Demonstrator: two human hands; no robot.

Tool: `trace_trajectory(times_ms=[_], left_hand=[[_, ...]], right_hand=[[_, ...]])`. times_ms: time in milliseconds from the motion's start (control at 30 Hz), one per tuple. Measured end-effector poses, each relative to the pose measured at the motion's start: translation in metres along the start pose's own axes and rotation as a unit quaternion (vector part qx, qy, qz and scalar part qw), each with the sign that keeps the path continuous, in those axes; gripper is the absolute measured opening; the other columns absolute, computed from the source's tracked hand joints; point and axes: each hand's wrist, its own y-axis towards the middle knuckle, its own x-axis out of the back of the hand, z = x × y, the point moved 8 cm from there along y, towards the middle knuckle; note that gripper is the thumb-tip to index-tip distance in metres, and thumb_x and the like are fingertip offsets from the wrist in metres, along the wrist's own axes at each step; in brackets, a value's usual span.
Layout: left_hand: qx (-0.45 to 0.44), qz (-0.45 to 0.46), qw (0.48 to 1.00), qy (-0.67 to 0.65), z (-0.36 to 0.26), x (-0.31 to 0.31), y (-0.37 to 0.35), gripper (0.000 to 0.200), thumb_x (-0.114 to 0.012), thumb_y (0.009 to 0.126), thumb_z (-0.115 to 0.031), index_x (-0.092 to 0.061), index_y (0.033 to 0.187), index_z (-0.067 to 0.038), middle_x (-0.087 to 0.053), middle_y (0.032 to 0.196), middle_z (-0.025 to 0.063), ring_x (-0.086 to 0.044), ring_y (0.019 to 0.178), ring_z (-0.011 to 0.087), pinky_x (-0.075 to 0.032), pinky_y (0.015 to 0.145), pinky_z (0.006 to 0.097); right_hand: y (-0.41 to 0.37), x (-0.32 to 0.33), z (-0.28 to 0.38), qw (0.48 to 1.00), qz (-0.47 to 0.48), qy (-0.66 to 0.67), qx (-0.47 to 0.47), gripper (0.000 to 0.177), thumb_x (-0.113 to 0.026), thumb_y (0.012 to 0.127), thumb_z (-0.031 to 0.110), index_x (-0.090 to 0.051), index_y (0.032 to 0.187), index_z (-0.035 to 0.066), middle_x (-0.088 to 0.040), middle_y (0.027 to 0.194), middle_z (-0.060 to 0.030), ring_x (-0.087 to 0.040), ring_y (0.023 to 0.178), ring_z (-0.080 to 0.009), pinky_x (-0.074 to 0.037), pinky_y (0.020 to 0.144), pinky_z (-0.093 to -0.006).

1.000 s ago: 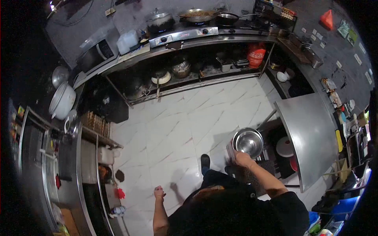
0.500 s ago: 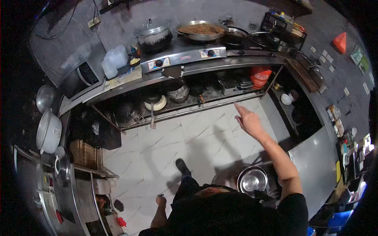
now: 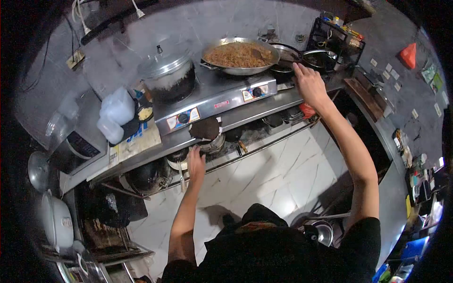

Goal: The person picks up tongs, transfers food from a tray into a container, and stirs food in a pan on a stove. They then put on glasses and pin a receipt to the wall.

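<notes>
My left hand (image 3: pixel 196 163) reaches up to the stove's front edge, fingers apart and holding nothing. Just above its fingertips, a dark round pad (image 3: pixel 205 128) hangs at that edge. Over the right part of the stove, my right hand (image 3: pixel 311 85) is stretched out with its fingers extended; nothing shows in its grip. Its fingertips come near a dark pan (image 3: pixel 286 55) and the right side of a wide wok (image 3: pixel 243 70). Reddish-brown food (image 3: pixel 233 54) fills the wok, with a dark spatula (image 3: pixel 258 55) resting in it.
A large lidded pot (image 3: pixel 167 78) with a blackened side stands left of the wok. White plastic jugs (image 3: pixel 116 108) and a microwave (image 3: pixel 82 144) are farther left. Pans sit on the shelf below the stove. A metal counter (image 3: pixel 391 207) runs along the right.
I am closer to the stove. My left hand has risen from beside my body to the stove's front edge. My right hand has moved forward and up over the stove.
</notes>
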Motion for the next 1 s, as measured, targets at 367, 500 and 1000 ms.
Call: trace_trajectory(times_ms=[367, 500, 1000], left_hand=[[0.022, 0.041, 0.979, 0.197, 0.015, -0.135, 0.101, 0.035, -0.060, 0.080, -0.028, -0.057, 0.107, -0.007, -0.056, 0.103, 0.0068, -0.053, 0.095, 0.0270, -0.042, 0.077, 0.0392], [0.020, 0.121, 0.969, 0.216, 0.029, -0.160, 0.100, 0.023, -0.058, 0.082, -0.024, -0.060, 0.097, -0.007, -0.055, 0.092, 0.0076, -0.053, 0.089, 0.0261, -0.041, 0.075, 0.0367], [0.460, -0.118, 0.624, -0.620, 0.099, -0.131, 0.228, 0.032, -0.050, 0.088, -0.025, -0.053, 0.114, -0.007, -0.057, 0.108, 0.0094, -0.055, 0.093, 0.0215, -0.043, 0.088, 0.0379]], right_hand=[[0.091, -0.248, -0.060, 0.936, 0.339, 0.014, -0.098, 0.030, -0.042, 0.085, 0.017, -0.061, 0.101, 0.001, -0.065, 0.097, -0.0179, -0.064, 0.090, -0.0310, -0.052, 0.073, -0.0407], [0.103, -0.260, -0.071, 0.927, 0.369, 0.057, -0.020, 0.027, -0.043, 0.085, 0.016, -0.064, 0.094, 0.002, -0.065, 0.092, -0.0171, -0.065, 0.086, -0.0295, -0.053, 0.070, -0.0388], [0.170, -0.295, -0.176, 0.946, 0.313, 0.013, -0.088, 0.020, -0.052, 0.080, 0.019, -0.068, 0.085, 0.007, -0.067, 0.082, -0.0142, -0.066, 0.075, -0.0292, -0.053, 0.065, -0.0410]])
